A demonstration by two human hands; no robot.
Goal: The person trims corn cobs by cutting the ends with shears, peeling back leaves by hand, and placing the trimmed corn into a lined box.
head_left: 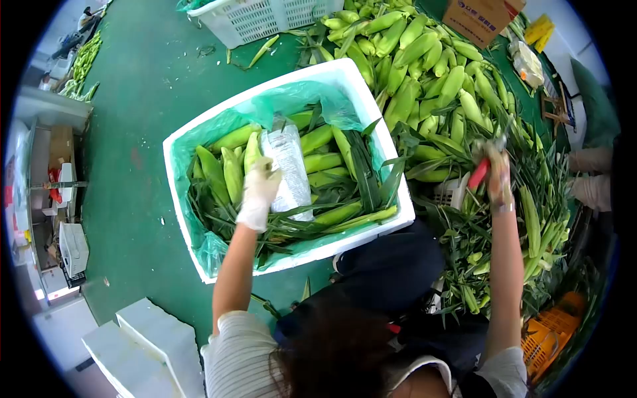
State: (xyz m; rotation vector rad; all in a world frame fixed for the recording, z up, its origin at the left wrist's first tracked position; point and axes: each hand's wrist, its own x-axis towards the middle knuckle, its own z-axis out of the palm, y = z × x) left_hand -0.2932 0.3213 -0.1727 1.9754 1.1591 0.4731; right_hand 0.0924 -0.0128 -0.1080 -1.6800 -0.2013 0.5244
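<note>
My gloved left hand (261, 189) is inside the white foam box (292, 255), its fingers curled at the lower end of a husked-green ear of corn (252, 151). Right beside it lies a clear, whitish plastic-wrapped pack (286, 162). More ears of corn in green husks (213, 174) and loose leaves fill the box, which has a green plastic liner (265, 106). Over the corn heap on the right, my gloved right hand (499, 179) is closed round a red-handled tool (478, 174); its working end is blurred.
A large pile of corn (424, 60) spreads behind and right of the box, with cut leaves (464, 232) nearer me. Around stand a white crate (259, 23), a carton (481, 20), an orange crate (551, 335) and foam boxes (142, 351). Another person's legs (590, 176) are at the right edge.
</note>
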